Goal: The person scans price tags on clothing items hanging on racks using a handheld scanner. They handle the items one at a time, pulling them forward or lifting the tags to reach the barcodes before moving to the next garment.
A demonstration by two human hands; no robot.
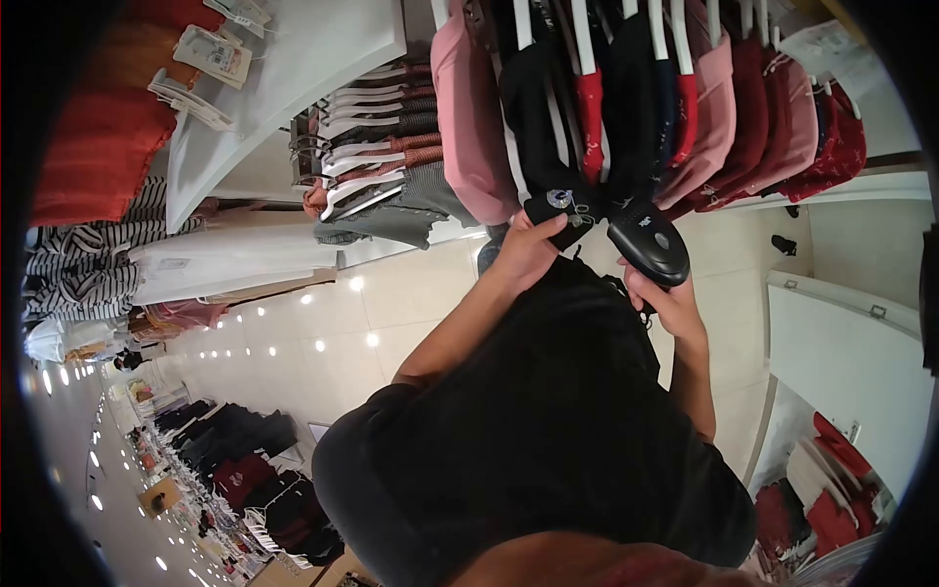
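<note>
The person is standing at a clothes rail, and both arms in black sleeves are reaching up and forward from the bottom of the view. The left hand [533, 252] is pinching the lower edge of a black garment [548, 117] that is hanging on a white hanger; the grip is clamped on the cloth, with the thumb lying across the hem just below a round pale badge [560, 199]. The right hand [673, 301] is holding a black handheld scanner [648, 242], its grip wrapped tight around the handle from beneath. The head of the scanner is tilting up towards the held hem, just beside it, and whether the two are touching cannot be told.

The black garment is hanging between a pink top [469, 108] on its left and a row of dark, pink and deep red tops [782, 127] running off to the right, all crowding one another on the same rail. Further left, grey and striped tops [381, 147] are hanging on white hangers, and black-and-white striped garments [78, 264] are showing at the far left edge. A glossy pale tiled floor [323, 313] is reflecting ceiling lights below the hands, and a white partition [851, 352] is standing to the right
</note>
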